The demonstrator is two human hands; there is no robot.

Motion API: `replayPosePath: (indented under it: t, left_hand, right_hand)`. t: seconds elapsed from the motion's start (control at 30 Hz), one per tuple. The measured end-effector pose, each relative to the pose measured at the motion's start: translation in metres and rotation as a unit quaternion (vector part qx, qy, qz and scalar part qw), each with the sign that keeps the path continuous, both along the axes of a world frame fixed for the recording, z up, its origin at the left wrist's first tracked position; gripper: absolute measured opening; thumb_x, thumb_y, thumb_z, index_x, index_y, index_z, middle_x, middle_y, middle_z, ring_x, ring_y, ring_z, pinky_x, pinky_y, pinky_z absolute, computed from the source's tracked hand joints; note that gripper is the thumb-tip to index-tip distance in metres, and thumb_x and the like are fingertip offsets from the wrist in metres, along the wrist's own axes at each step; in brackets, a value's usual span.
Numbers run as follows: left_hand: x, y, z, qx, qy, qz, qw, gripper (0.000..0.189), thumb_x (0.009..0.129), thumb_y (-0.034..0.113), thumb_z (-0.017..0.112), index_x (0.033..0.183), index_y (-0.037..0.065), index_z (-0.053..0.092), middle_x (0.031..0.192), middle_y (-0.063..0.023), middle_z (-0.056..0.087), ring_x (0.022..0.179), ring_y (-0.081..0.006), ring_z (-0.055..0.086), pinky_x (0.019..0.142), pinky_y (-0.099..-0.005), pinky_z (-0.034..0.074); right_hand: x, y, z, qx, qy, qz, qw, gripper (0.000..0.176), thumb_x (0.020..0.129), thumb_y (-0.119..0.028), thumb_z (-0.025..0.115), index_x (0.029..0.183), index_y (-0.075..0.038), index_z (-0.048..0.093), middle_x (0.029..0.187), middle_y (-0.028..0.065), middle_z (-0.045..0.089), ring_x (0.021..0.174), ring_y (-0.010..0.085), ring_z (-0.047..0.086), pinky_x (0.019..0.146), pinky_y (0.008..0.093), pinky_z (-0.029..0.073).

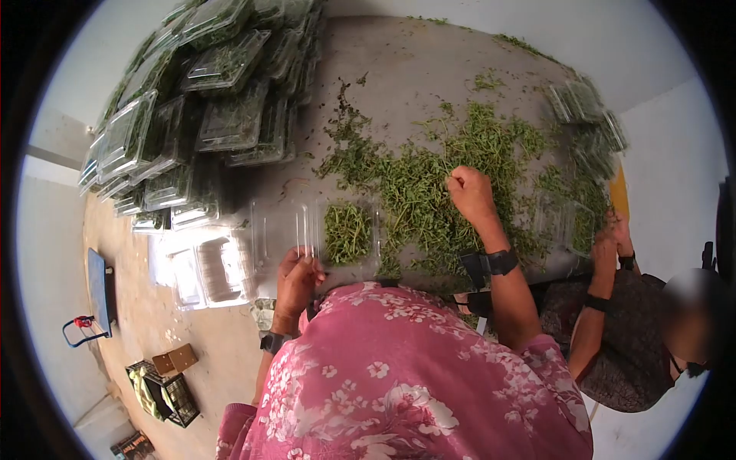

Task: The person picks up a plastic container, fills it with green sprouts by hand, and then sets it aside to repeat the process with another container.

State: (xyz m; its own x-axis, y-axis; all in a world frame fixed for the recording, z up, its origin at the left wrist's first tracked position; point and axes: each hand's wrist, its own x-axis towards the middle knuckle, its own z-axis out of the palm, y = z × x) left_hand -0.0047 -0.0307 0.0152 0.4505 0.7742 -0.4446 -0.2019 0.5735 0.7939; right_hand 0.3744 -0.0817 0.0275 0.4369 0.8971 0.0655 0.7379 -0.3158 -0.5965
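Note:
An open clear plastic box (pixel 284 230) lies in front of me, its right half filled with green herb sprigs (pixel 347 234). My left hand (pixel 299 282) is closed on the box's near edge, around the middle. To the right, a loose pile of green herbs (pixel 422 199) spreads over the grey table. Over this pile is my right hand (pixel 471 193), its fingers pinched together; whatever they hold is too small to make out.
Filled clear boxes (pixel 230 123) stand stacked high at the left, with empty ones (pixel 218 268) nearer. A co-worker's hands (pixel 616 236) are at another open box (pixel 563 222) on the right. More filled boxes (pixel 575 101) sit behind it. A crate (pixel 180 400) is on the floor.

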Motion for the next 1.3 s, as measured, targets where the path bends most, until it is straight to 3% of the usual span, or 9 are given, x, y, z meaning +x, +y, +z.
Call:
replayPosePath:
  t: [0.07, 0.27, 0.43, 0.57, 0.67, 0.77, 1.07, 1.2, 1.3]
  left_hand:
    - [0.001, 0.002, -0.003, 0.005, 0.006, -0.003, 1.0, 0.022, 0.089, 0.016, 0.052, 0.105, 0.002, 0.047, 0.074, -0.0076, 0.057, 0.062, -0.0147, 0.056, 0.056, -0.0242, 0.043]
    - [0.005, 0.006, -0.004, 0.008, 0.009, -0.007, 1.0, 0.021, 0.089, 0.015, 0.051, 0.105, 0.002, 0.047, 0.072, -0.0078, 0.055, 0.063, -0.0155, 0.055, 0.057, -0.0255, 0.043]
    - [0.005, 0.005, -0.006, 0.01, 0.002, -0.007, 1.0, 0.022, 0.088, 0.014, 0.052, 0.105, 0.002, 0.047, 0.072, -0.008, 0.055, 0.064, -0.0162, 0.055, 0.057, -0.0258, 0.043]
    - [0.003, 0.006, -0.007, 0.006, -0.008, -0.009, 1.0, 0.024, 0.088, 0.015, 0.053, 0.107, 0.001, 0.046, 0.075, -0.0095, 0.056, 0.064, -0.0167, 0.057, 0.059, -0.0254, 0.044]
    - [0.002, 0.007, -0.01, 0.005, -0.009, -0.01, 1.0, 0.024, 0.088, 0.015, 0.053, 0.107, 0.001, 0.046, 0.075, -0.0096, 0.056, 0.065, -0.017, 0.057, 0.059, -0.0256, 0.044]
    - [0.004, 0.006, -0.007, 0.003, -0.004, -0.008, 1.0, 0.021, 0.089, 0.014, 0.051, 0.105, 0.002, 0.047, 0.074, -0.0079, 0.055, 0.064, -0.0162, 0.055, 0.059, -0.0257, 0.043]
    - [0.004, 0.007, -0.006, 0.006, -0.004, -0.015, 1.0, 0.019, 0.09, 0.014, 0.049, 0.106, 0.003, 0.047, 0.076, -0.0075, 0.055, 0.065, -0.0152, 0.055, 0.059, -0.0253, 0.043]
    - [0.002, 0.007, -0.006, 0.0, -0.012, -0.013, 1.0, 0.025, 0.089, 0.016, 0.054, 0.107, 0.001, 0.046, 0.078, -0.0093, 0.058, 0.066, -0.0166, 0.058, 0.06, -0.0251, 0.045]
    - [0.001, 0.006, -0.008, -0.003, -0.02, -0.011, 1.0, 0.025, 0.089, 0.016, 0.054, 0.107, 0.001, 0.046, 0.078, -0.0088, 0.058, 0.066, -0.0165, 0.058, 0.06, -0.0252, 0.045]
  right_hand:
    - [-0.002, 0.002, 0.014, 0.091, -0.005, 0.029, 0.995, 0.01, 0.089, -0.014, 0.061, 0.083, -0.007, 0.057, 0.073, 0.01, 0.047, 0.065, 0.0316, 0.048, 0.054, 0.0491, 0.041]
    - [-0.012, 0.021, 0.011, -0.069, -0.105, 0.117, 0.985, 0.02, 0.083, -0.008, 0.066, 0.1, -0.002, 0.058, 0.094, 0.0143, 0.053, 0.081, 0.0341, 0.054, 0.067, 0.0518, 0.044]
    - [-0.032, 0.039, -0.024, -0.023, -0.123, 0.118, 0.985, 0.02, 0.081, -0.003, 0.066, 0.098, -0.001, 0.056, 0.096, 0.0151, 0.05, 0.081, 0.038, 0.052, 0.065, 0.0529, 0.041]
    - [-0.025, 0.052, -0.004, -0.189, -0.065, 0.192, 0.961, 0.017, 0.086, 0.0, 0.054, 0.102, -0.006, 0.058, 0.125, 0.0249, 0.05, 0.108, 0.041, 0.054, 0.076, 0.0542, 0.05]
    - [-0.016, 0.046, 0.008, -0.093, -0.101, 0.191, 0.972, 0.005, 0.084, -0.002, 0.058, 0.087, -0.004, 0.055, 0.101, 0.0199, 0.059, 0.083, 0.0371, 0.059, 0.065, 0.0526, 0.045]
    - [-0.014, 0.036, 0.028, -0.027, 0.031, 0.139, 0.989, 0.01, 0.082, -0.004, 0.062, 0.081, -0.001, 0.052, 0.079, 0.0146, 0.057, 0.063, 0.0296, 0.055, 0.059, 0.0473, 0.045]
    - [-0.076, 0.031, 0.07, 0.049, 0.269, 0.142, 0.951, 0.011, 0.085, -0.007, 0.062, 0.087, 0.002, 0.056, 0.075, 0.0023, 0.06, 0.061, 0.0057, 0.054, 0.052, 0.0258, 0.046]
    - [-0.099, 0.033, 0.077, 0.039, 0.284, 0.186, 0.94, 0.011, 0.085, -0.007, 0.062, 0.088, 0.002, 0.057, 0.075, 0.0027, 0.06, 0.065, 0.0073, 0.058, 0.056, 0.0255, 0.048]
    - [-0.082, 0.028, 0.057, 0.011, 0.114, 0.217, 0.97, 0.014, 0.079, -0.004, 0.064, 0.09, 0.0, 0.057, 0.082, 0.0101, 0.057, 0.074, 0.0232, 0.06, 0.065, 0.0361, 0.049]
